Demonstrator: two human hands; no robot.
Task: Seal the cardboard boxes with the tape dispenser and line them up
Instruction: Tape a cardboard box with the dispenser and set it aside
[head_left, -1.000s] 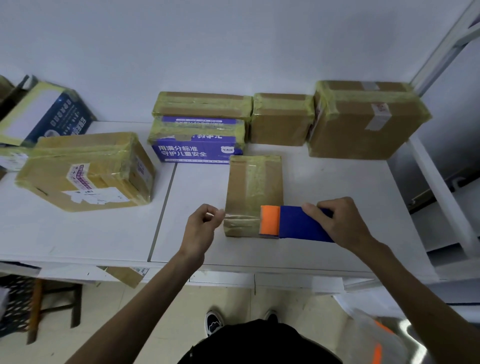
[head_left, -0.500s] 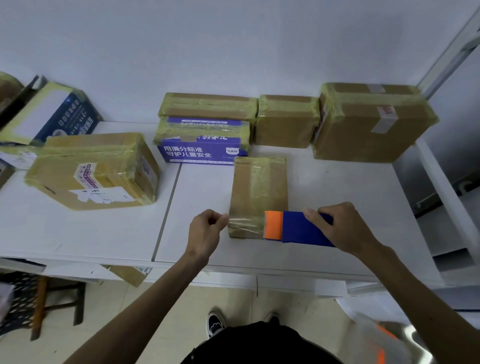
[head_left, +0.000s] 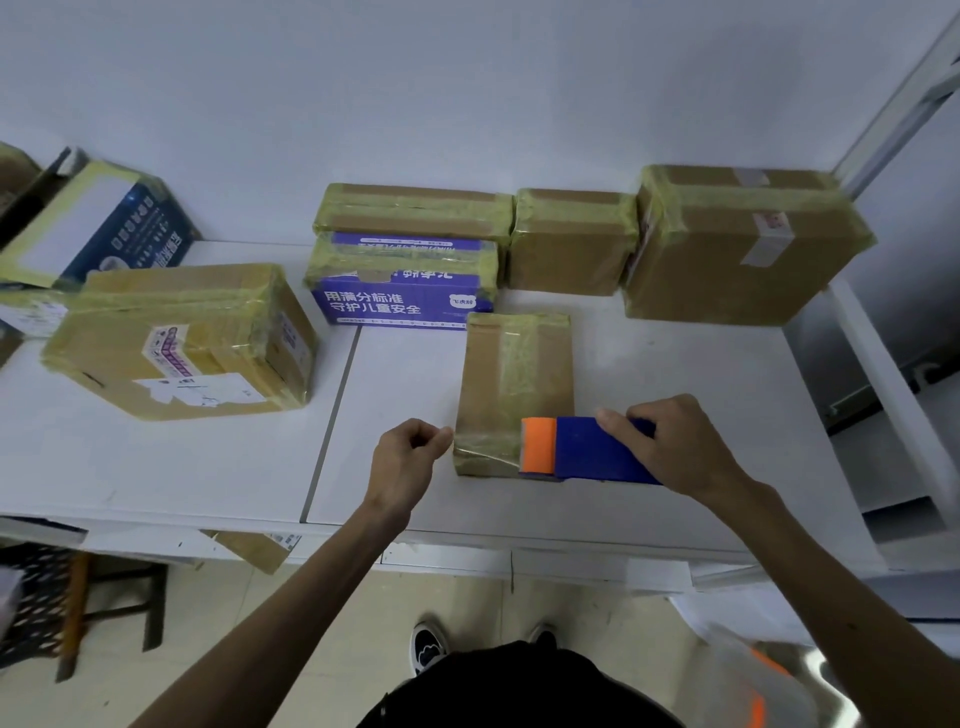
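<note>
A small brown cardboard box (head_left: 511, 374) lies on the white table (head_left: 675, 415) in front of me, with a strip of clear tape along its top. My right hand (head_left: 675, 447) grips a blue tape dispenser (head_left: 592, 456) with an orange front, resting on the box's near right end. My left hand (head_left: 410, 460) pinches the free end of the tape (head_left: 485, 451) at the box's near left corner. The tape stretches across the box's near end between my two hands.
Taped boxes stand along the back wall: a purple-printed box (head_left: 400, 296) under a brown one (head_left: 415, 213), a small brown one (head_left: 571, 244), a large one (head_left: 737, 249). Another large taped box (head_left: 182, 338) sits left. A white shelf frame (head_left: 883, 374) borders the right.
The stretch of tape between my hands has been lowered onto the box's near end. My left hand moved right to the box's corner. The dispenser stays at the right end.
</note>
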